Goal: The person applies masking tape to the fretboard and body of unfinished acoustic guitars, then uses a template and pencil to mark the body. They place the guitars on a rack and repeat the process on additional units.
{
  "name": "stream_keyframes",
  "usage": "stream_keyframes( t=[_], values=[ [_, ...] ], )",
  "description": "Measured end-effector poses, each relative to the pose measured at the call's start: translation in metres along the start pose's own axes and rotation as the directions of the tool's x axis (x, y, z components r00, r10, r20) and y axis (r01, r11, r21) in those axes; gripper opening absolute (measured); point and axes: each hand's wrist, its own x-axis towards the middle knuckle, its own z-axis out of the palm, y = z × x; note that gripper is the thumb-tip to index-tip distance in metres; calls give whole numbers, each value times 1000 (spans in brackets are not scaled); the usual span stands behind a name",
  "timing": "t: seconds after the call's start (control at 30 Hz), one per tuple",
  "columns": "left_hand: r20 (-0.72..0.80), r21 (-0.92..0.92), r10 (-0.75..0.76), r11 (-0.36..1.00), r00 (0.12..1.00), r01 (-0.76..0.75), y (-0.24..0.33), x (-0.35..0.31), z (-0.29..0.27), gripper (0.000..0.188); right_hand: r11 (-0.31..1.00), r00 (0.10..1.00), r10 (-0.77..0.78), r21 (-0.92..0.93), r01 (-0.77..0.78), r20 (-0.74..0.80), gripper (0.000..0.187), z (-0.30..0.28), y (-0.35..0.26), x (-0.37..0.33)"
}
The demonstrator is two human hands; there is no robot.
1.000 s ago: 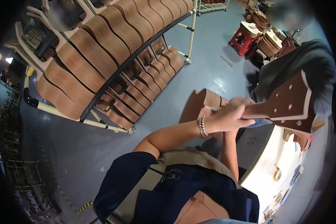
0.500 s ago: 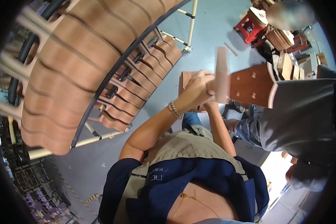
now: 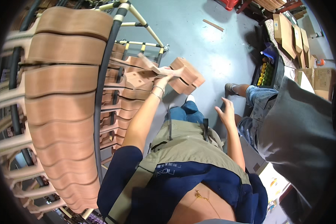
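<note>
My left hand (image 3: 163,79) is closed round the necks of unfinished wooden ukuleles, with its arm stretched forward and left. Their pale brown bodies (image 3: 188,74) lie just right of the fingers, over the floor. Left of the hand, a flat headstock (image 3: 137,79) with several small holes shows, and a second, blurred headstock (image 3: 148,64) sits above it. Part of the necks is hidden by my fingers. My right hand (image 3: 227,112) hangs in the air right of my legs, empty, with thumb and fingers apart.
On the left, a rack (image 3: 99,97) of pale pipes and black padded bars holds rows of similar wooden bodies (image 3: 61,89). A person in a dark grey top (image 3: 295,127) stands close on my right. Cardboard boxes (image 3: 323,80) are behind them; a wooden strip (image 3: 213,25) lies on the floor.
The ukuleles have swung left toward the rack in my left hand, their headstocks now pointing left instead of right. My right hand has come away from them and opened. The view has turned.
</note>
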Motion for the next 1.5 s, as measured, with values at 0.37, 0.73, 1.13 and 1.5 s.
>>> stream_keyframes(
  t=[0.37,0.73,1.13,1.5],
  values=[
    [-286,-393,-270,908,919,144,-34,175,-78,41,846,843,525,38,-532,118,46,20,6,-24],
    [-346,-271,-305,938,887,217,39,236,-174,38,829,812,534,44,-557,234,42,53,-39,24],
    [-459,-125,-241,970,855,207,72,280,-236,31,791,759,595,-29,-611,265,39,47,-35,26],
    [-566,-314,-307,938,765,144,64,319,-302,33,748,698,642,-58,-662,316,38,56,-31,20]
  ],
)
